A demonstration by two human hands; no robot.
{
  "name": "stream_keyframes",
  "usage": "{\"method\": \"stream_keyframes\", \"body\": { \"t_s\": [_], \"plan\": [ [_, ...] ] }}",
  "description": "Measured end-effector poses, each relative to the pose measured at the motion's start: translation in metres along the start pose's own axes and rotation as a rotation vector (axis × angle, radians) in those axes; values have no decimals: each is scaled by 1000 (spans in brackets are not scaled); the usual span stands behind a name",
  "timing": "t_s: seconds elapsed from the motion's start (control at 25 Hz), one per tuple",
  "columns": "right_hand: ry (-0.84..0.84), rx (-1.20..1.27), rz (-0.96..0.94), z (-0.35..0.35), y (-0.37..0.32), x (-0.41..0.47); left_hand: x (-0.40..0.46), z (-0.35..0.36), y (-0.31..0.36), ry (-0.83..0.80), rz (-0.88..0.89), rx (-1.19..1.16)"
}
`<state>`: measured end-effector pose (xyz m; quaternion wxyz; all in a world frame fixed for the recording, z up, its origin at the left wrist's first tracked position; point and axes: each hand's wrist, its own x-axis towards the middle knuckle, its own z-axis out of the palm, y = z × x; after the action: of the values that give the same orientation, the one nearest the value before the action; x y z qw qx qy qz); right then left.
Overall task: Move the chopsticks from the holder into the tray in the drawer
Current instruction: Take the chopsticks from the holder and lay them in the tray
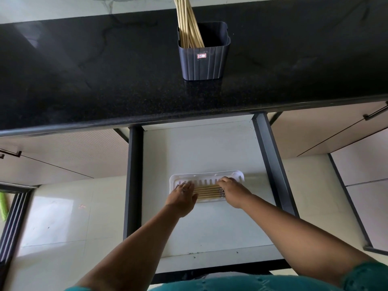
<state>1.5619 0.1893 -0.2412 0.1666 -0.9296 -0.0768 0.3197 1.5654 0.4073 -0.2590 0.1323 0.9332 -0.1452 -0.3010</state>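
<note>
A dark grey square holder (203, 59) stands on the black countertop, with several pale wooden chopsticks (187, 22) leaning to its left side. Below, a white ridged tray (206, 177) lies in the open drawer (201, 148). Several chopsticks (207, 191) lie side by side across the tray. My left hand (183, 193) rests flat on their left ends with fingers spread. My right hand (232, 191) covers their right ends, its fingers curled down onto the tips. Whether either hand pinches a chopstick is hidden.
The black granite countertop (105, 80) overhangs the back of the drawer. Dark metal drawer sides (270, 160) flank the white drawer floor. Cabinet fronts with dark handles (375, 113) stand left and right. Pale floor tiles (63, 217) lie below.
</note>
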Motion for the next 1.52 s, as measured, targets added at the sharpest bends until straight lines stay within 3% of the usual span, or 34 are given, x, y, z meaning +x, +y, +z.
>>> {"method": "stream_keyframes", "body": {
  "t_s": [0.2,0.44,0.64,0.8,1.04,1.24,1.36,1.52],
  "plan": [
    [-26,21,28,-1,0,-3,-4,1,-10,99,-3,-25],
    [-50,7,82,-5,-1,-3,-4,-1,0,7,-22,64],
    [43,59,66,-29,-16,-2,-1,-33,15,302,163,57],
    [233,37,-61,-69,-48,-2,11,-71,42,379,92,111],
    [549,60,-67,-186,-83,13,36,-194,76,593,103,67],
    [818,189,-140,-304,-105,37,60,-321,96,805,131,-190],
    [831,357,-88,-362,-113,69,83,-363,102,797,85,-275],
    [797,420,186,-403,-108,144,132,-385,98,732,4,-263]
  ]
}}
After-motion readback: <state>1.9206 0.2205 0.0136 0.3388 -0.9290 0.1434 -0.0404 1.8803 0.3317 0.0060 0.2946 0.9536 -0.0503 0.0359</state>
